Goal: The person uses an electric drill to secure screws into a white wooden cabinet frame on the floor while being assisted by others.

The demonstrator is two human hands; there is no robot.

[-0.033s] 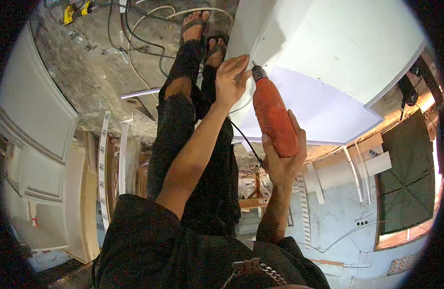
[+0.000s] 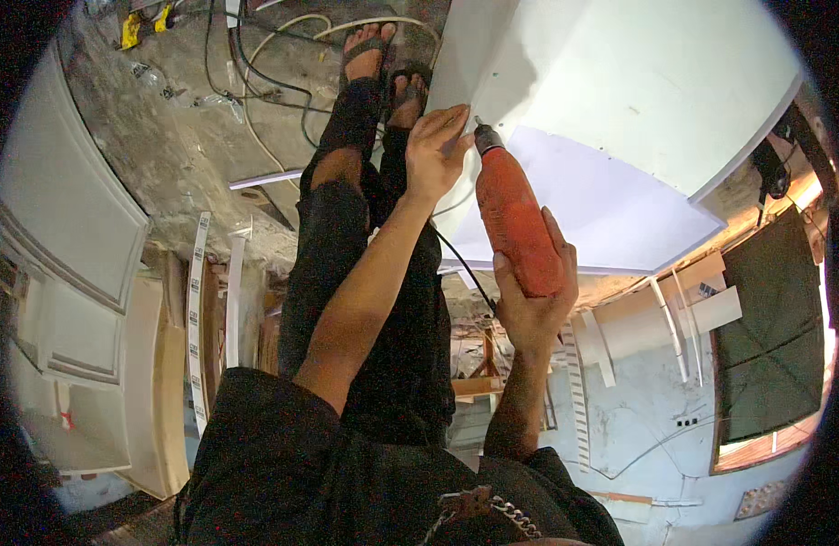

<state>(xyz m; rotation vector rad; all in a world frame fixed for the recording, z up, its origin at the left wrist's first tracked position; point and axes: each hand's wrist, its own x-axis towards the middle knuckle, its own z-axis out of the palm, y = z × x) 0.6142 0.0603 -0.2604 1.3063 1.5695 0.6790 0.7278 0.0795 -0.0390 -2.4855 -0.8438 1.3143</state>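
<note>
My right hand (image 2: 534, 314) is wrapped round the rear of a red power drill (image 2: 518, 218). The drill points away from me, and its dark chuck and short bit end beside a large white panel (image 2: 656, 82); I cannot tell whether the tip touches it. Just left of the bit, my left hand (image 2: 435, 150) has its fingers drawn together against the panel's edge. Whatever those fingers may hold is hidden. A second, bluish-white panel surface (image 2: 592, 196) meets the white one behind the drill. A black cord (image 2: 465, 262) runs near my right hand.
My sandalled feet (image 2: 365, 55) stand on rough grey floor, with cables (image 2: 256, 86) looping beside them. Yellow-handled objects (image 2: 131, 29) lie at far left. White strips (image 2: 198, 318) and panelled boards (image 2: 74, 227) stand leftward; a pale blue wall (image 2: 638, 419) is at lower right.
</note>
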